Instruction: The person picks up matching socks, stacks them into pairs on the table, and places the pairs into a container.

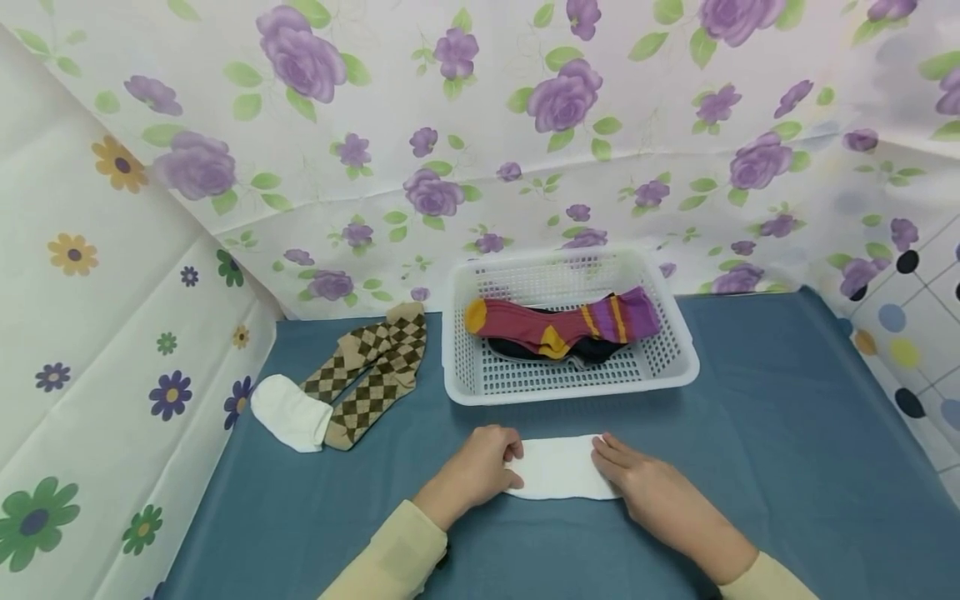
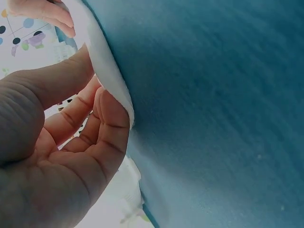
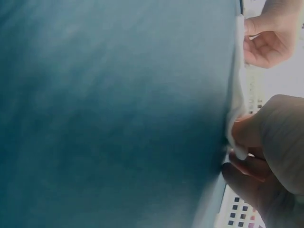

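A white sock (image 1: pixel 561 468) lies flattened on the blue tabletop, between the two hands. My left hand (image 1: pixel 480 468) holds its left end, fingers curled there and thumb at the near corner. Seen from the left wrist, the thumb (image 2: pixel 61 78) touches the sock's upper face while the other fingers bend at its edge. At the opposite end, my right hand (image 1: pixel 660 492) has fingers lying over the cloth. The right wrist view shows that sock end between the thumb (image 3: pixel 249 130) and the fingers. Part of the right end is hidden under the hand.
Behind the hands stands a white plastic basket (image 1: pixel 570 390) with a maroon, yellow and purple sock (image 1: pixel 525 323) on top of dark ones. To the left lie brown checkered socks (image 1: pixel 382 358) and another white sock (image 1: pixel 291 414). Flowered sheets (image 1: pixel 480 108) rise at the back and left.
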`<move>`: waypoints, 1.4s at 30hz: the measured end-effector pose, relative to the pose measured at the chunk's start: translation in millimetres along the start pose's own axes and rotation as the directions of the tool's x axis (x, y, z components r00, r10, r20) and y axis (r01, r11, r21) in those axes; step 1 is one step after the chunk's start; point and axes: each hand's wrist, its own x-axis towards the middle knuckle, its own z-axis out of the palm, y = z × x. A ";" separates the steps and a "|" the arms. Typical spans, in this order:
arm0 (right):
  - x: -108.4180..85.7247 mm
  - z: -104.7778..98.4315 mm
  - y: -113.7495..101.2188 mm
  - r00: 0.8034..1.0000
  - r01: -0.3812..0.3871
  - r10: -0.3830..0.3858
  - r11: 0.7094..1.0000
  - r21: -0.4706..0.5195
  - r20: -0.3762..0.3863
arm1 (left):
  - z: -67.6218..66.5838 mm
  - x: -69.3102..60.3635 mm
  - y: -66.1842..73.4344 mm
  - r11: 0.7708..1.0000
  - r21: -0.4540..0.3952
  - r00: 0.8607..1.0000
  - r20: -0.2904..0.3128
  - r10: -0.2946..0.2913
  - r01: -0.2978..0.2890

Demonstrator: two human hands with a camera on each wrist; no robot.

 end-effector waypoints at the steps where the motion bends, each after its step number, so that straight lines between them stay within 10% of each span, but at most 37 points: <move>1: 0.3 -1.0 0.0 1.000 -0.003 0.003 1.000 0.006 -0.003 | -0.4 0.0 -0.2 1.000 -0.004 1.000 0.001 -0.003 0.003; 15: 4.8 -14.1 3.6 0.997 -0.081 0.076 0.983 0.166 0.032 | -6.1 -0.6 -7.7 0.999 0.010 0.999 0.005 -0.038 0.038; 25: 9.7 -25.1 7.4 0.931 -0.365 0.351 0.871 0.329 0.103 | -39.6 -23.6 -43.0 0.996 -0.016 0.987 -0.134 -0.094 0.092; 30: 10.1 -33.2 10.8 0.910 -0.405 0.412 0.861 0.307 0.045 | -78.5 -43.3 -76.8 0.971 0.040 0.913 -0.352 -0.207 0.236; 37: 6.8 -41.2 13.8 0.899 -0.422 0.439 0.869 0.257 -0.009 | -126.9 -64.8 -141.2 0.864 0.040 0.707 -0.595 -0.384 0.502; 42: 6.3 -46.0 13.8 0.906 -0.400 0.421 0.882 0.248 -0.038 | -135.2 -74.8 -176.3 0.797 -0.019 0.695 -0.477 -0.538 0.604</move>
